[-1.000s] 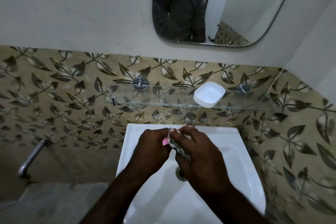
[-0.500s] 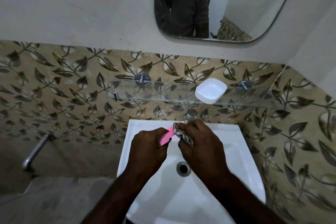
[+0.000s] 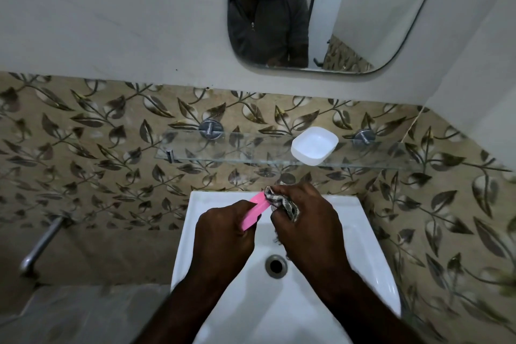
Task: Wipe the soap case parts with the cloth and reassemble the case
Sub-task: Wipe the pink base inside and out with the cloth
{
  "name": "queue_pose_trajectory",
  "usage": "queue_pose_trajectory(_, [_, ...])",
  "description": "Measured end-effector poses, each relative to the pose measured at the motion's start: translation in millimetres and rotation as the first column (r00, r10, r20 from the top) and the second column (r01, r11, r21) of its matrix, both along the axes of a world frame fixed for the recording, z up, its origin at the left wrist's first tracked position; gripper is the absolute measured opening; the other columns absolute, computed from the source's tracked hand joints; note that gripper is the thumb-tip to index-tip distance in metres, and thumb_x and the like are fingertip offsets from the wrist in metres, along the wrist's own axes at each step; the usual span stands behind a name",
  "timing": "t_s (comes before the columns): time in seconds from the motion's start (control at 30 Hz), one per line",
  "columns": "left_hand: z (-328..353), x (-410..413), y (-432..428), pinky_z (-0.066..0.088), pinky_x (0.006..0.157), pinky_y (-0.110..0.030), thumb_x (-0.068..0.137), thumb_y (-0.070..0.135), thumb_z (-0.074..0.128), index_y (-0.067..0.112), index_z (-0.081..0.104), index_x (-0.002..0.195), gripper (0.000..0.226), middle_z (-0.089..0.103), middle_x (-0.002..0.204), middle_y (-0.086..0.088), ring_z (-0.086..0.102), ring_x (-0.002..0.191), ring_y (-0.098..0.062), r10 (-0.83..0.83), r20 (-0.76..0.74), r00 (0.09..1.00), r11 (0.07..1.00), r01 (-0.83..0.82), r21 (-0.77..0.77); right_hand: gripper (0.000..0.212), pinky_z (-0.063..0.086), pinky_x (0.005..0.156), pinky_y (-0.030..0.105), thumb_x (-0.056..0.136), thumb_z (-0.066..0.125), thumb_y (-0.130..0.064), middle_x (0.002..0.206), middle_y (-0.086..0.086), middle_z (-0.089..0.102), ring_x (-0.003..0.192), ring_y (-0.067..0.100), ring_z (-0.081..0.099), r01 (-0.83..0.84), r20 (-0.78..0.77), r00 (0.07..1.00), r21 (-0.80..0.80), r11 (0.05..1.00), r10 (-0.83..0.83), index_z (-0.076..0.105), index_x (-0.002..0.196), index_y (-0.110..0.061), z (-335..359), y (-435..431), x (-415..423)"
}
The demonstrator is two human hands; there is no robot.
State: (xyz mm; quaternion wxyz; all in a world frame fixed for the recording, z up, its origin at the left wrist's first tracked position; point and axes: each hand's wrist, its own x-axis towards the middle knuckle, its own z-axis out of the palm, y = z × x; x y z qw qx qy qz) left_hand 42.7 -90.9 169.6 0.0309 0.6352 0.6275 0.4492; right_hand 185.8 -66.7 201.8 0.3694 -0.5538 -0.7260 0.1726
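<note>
In the lower middle of the frame, over a white sink point(image 3: 351, 234) with its drain point(image 3: 276, 265) showing between the wrists, the left hand point(image 3: 223, 234) grips a pink case part point(image 3: 257, 208) that slants up to the right. The right hand point(image 3: 307, 223) holds a bunched, patterned cloth point(image 3: 282, 202) against the pink part's upper end. Above them, right of centre, a white case part point(image 3: 314, 145) sits open side up on a glass shelf point(image 3: 223, 149) fixed to leaf-patterned tiles point(image 3: 97, 148), and at the top a mirror point(image 3: 368, 17) reflects a person in a grey shirt.
</note>
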Motion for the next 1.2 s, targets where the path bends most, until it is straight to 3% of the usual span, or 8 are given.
queue_pose_trajectory(0.13, [1, 0, -6, 0.044, 0.043, -0.030, 0.075, 0.022, 0.064, 0.024, 0.072, 0.084, 0.011, 0.065, 0.055, 0.000, 0.058, 0.047, -0.025, -0.023, -0.026, 0.999, 1.000, 0.023, -0.013, 0.032, 0.059, 0.065, 0.044, 0.076, 0.063, -0.027, 0.089, -0.013, 0.068, 0.076, 0.016, 0.070, 0.028, -0.124, 0.991, -0.193, 0.981, -0.052, 0.061, 0.101, -0.048, -5, 7, 7])
queue_pose_trajectory(0.33, [4, -6, -8, 0.042, 0.043, -0.030, 0.078, 0.025, 0.064, 0.021, 0.070, 0.077, 0.008, 0.061, 0.052, -0.001, 0.056, 0.046, -0.023, -0.046, -0.011, 0.999, 0.999, 0.046, -0.015, 0.042, 0.051, 0.072, 0.027, 0.072, 0.059, -0.023, 0.098, -0.016, 0.062, 0.085, 0.006, 0.060, -0.108, 0.131, 0.986, 0.014, 0.994, 0.105, 0.066, 0.110, -0.038, 4, -12, 8])
queue_pose_trajectory(0.5, [12, -12, -15, 0.030, 0.045, -0.016, 0.078, 0.026, 0.066, 0.025, 0.069, 0.077, 0.003, 0.048, 0.047, 0.015, 0.042, 0.044, -0.003, -0.113, 0.036, 0.993, 0.992, 0.115, -0.043, 0.030, 0.053, 0.050, 0.028, 0.074, 0.062, -0.007, 0.068, -0.004, 0.070, 0.051, 0.015, 0.063, -0.174, -0.300, 0.950, -0.277, 0.945, 0.087, 0.074, 0.090, -0.030, 11, 14, 25])
queue_pose_trajectory(0.57, [13, -14, -19, 0.026, 0.045, -0.013, 0.078, 0.027, 0.067, 0.026, 0.069, 0.078, 0.002, 0.050, 0.049, 0.016, 0.040, 0.044, -0.002, -0.155, 0.170, 0.973, 0.985, 0.165, -0.042, 0.026, 0.053, 0.056, 0.033, 0.078, 0.064, 0.002, 0.068, 0.009, 0.070, 0.054, 0.017, 0.062, -0.279, -0.407, 0.902, -0.306, 0.910, 0.140, 0.075, 0.088, -0.019, 13, 16, 29])
queue_pose_trajectory(0.77, [6, -22, -21, 0.046, 0.054, -0.024, 0.055, 0.035, 0.080, 0.012, 0.072, 0.073, 0.030, 0.062, 0.058, -0.009, 0.057, 0.057, -0.014, -0.169, 0.731, 0.662, 0.966, 0.258, -0.010, 0.032, 0.050, 0.073, 0.026, 0.083, 0.068, 0.000, 0.088, 0.000, 0.071, 0.080, 0.015, 0.065, -0.688, -0.746, 0.576, -0.224, 0.690, 0.333, 0.069, 0.113, -0.009, 12, 16, 33])
queue_pose_trajectory(0.87, [2, -23, -22, 0.049, 0.054, -0.019, 0.053, 0.030, 0.079, 0.008, 0.069, 0.069, 0.029, 0.065, 0.062, -0.002, 0.061, 0.058, -0.012, -0.209, 0.809, 0.549, 0.936, 0.352, 0.003, 0.023, 0.050, 0.073, 0.028, 0.083, 0.069, -0.003, 0.086, 0.000, 0.070, 0.080, 0.015, 0.065, -0.690, -0.738, 0.577, -0.213, 0.692, 0.349, 0.067, 0.105, -0.008, 10, 14, 29])
queue_pose_trajectory(1.03, [12, -34, -20, 0.043, 0.058, -0.016, 0.076, 0.022, 0.080, 0.022, 0.071, 0.078, 0.009, 0.065, 0.066, 0.003, 0.057, 0.060, -0.003, -0.284, 0.494, 0.821, 0.865, 0.442, -0.238, 0.028, 0.053, 0.074, 0.022, 0.080, 0.076, -0.002, 0.089, 0.000, 0.075, 0.083, 0.012, 0.070, -0.565, -0.504, 0.770, -0.255, 0.785, 0.391, 0.071, 0.105, -0.012, 15, 8, 27])
queue_pose_trajectory(1.2, [8, -24, -15, 0.041, 0.057, -0.039, 0.080, 0.042, 0.066, 0.011, 0.066, 0.079, 0.031, 0.060, 0.069, -0.017, 0.049, 0.063, -0.013, -0.308, 0.449, 0.839, 0.871, 0.438, -0.221, 0.036, 0.051, 0.080, 0.015, 0.077, 0.079, -0.005, 0.100, -0.008, 0.074, 0.093, 0.003, 0.069, -0.565, -0.414, 0.798, -0.265, 0.781, 0.437, 0.070, 0.108, -0.021, 24, -4, 18])
